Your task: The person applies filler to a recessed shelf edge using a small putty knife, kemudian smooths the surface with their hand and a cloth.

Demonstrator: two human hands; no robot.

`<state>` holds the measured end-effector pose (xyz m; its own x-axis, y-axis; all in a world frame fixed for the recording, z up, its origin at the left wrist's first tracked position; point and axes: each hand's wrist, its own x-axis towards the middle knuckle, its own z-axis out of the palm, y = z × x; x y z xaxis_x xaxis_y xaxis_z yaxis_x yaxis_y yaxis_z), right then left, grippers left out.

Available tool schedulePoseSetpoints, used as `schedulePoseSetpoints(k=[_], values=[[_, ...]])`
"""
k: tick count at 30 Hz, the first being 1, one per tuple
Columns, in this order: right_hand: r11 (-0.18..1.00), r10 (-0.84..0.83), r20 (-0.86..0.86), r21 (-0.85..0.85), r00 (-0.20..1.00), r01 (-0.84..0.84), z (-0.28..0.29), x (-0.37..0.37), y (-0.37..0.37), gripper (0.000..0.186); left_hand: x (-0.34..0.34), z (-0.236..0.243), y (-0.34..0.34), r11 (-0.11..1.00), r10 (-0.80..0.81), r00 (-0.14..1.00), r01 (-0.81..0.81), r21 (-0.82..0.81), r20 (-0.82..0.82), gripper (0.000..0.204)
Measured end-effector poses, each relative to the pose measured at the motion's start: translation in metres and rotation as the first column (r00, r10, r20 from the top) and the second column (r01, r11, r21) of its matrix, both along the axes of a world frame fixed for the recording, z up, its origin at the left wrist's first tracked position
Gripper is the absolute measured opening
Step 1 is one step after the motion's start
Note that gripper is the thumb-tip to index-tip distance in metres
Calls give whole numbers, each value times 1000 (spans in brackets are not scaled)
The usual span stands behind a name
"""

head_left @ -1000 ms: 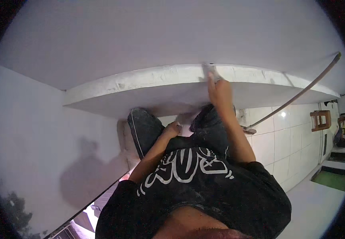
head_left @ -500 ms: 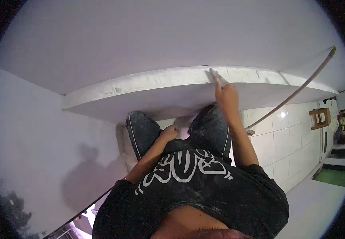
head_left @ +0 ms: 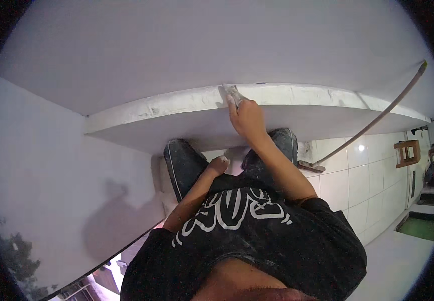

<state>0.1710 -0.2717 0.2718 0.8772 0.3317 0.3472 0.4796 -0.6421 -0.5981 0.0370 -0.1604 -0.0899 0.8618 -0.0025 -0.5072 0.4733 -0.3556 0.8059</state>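
My right hand (head_left: 248, 118) reaches forward and grips a white-smeared putty knife (head_left: 233, 93). The index finger lies stretched along the tool, whose tip touches the white strip (head_left: 187, 101) near its far edge. This rough, whitish strip runs along the ledge at the foot of the grey wall, with a few marks and streaks in it. Low between my knees, my left hand (head_left: 219, 165) is closed, with white smears about the fingers. What it holds, if anything, cannot be made out.
A long-handled floor brush or squeegee (head_left: 372, 125) leans against the wall at the right, its head on the white tiles (head_left: 334, 188). A small wooden stool (head_left: 407, 153) stands farther right. The side wall (head_left: 41, 135) closes off the left.
My right hand has slid left along the strip with the putty knife. My left hand stays between the knees, turned slightly. The view has shifted a little.
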Motion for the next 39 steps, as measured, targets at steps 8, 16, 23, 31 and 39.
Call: schedulePoseSetpoints(k=[8,16,23,31,39], values=[[961,-253,-189,-166,949,223,-10,28,-80,58,-1,78,-16,979,-80,997,76,191,11,32],[950,-295,-8,-113,955,293,2,22,-85,59,0,70,-20,964,-85,995,68,255,54,32],[999,-33,71,15,997,31,-17,1,-18,40,6,37,-9,980,-163,986,157,119,46,44],[975,-147,-180,-193,973,111,-14,14,-76,41,1,69,-18,963,-97,994,80,258,51,42],[957,-201,114,-188,973,220,-3,18,-111,39,1,78,-16,974,-61,996,73,214,-64,34]])
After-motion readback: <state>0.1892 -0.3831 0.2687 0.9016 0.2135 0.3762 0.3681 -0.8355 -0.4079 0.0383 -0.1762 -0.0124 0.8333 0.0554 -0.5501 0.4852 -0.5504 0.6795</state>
